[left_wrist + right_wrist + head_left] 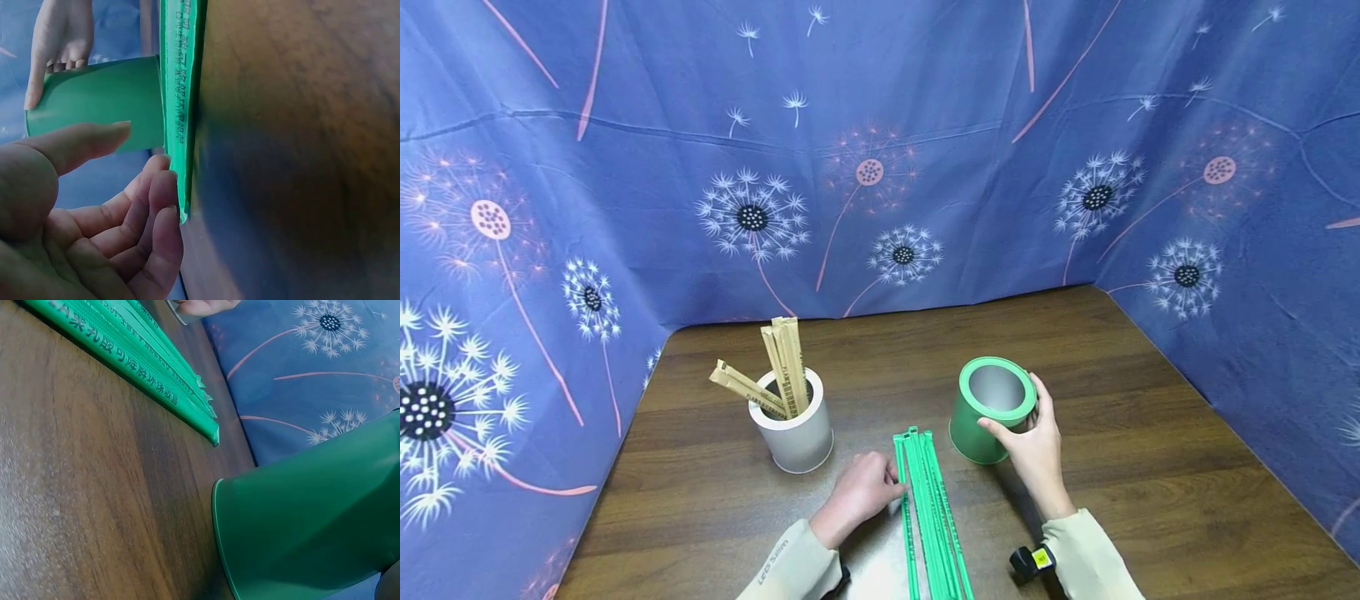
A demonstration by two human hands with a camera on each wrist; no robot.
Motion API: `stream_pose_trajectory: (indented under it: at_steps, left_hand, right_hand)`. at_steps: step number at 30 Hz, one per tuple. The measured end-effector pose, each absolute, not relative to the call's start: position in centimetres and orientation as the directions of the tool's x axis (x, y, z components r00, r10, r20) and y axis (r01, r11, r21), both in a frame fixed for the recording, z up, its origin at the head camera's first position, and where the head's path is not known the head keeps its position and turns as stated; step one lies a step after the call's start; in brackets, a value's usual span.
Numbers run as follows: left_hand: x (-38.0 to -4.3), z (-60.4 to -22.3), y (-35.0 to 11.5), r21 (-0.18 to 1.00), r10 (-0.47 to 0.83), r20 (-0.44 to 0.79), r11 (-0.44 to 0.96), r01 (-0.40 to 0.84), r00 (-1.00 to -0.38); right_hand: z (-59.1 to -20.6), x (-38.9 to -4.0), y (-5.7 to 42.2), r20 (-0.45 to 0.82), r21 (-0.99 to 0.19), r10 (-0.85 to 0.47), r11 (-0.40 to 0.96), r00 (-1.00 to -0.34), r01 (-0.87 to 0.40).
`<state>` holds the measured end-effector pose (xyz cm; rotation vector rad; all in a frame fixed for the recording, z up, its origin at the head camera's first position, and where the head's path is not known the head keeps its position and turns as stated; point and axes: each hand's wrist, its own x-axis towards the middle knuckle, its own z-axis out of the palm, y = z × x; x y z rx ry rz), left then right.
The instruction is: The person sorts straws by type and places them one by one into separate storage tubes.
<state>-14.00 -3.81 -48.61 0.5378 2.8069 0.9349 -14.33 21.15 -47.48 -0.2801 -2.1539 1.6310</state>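
Note:
Green paper-wrapped straws (934,517), several side by side, lie on the table with printing along them. My left hand (867,487) is at their left side, fingertips right at the nearest wrapper. In the left wrist view its thumb stands apart from the loosely bent fingers (164,237), with no straw pinched between them. My right hand (1037,454) grips a green can (976,429), thumb on the near side and fingers round the right side. That can stands upright on the table, its grey inside showing; in the right wrist view its wall (306,519) fills the lower right.
A light grey can (803,437) stands left of the green straws, holding brown paper-wrapped straws (792,367), some upright and some leaning left. The brown wooden table (1150,467) ends at a blue dandelion-print cloth (970,208) behind and at both sides.

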Motion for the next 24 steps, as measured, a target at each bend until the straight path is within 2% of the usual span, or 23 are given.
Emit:
stream_pose_trajectory:
  at_steps: [24]
  left_hand:
    - [-13.8,-50.0,-2.7,0.500,0.351,-0.022,0.815,0.294,-0.936]
  right_hand:
    - [-47.7,-14.3,21.2,0.210,-0.957,0.401,0.272,-0.892,-0.103]
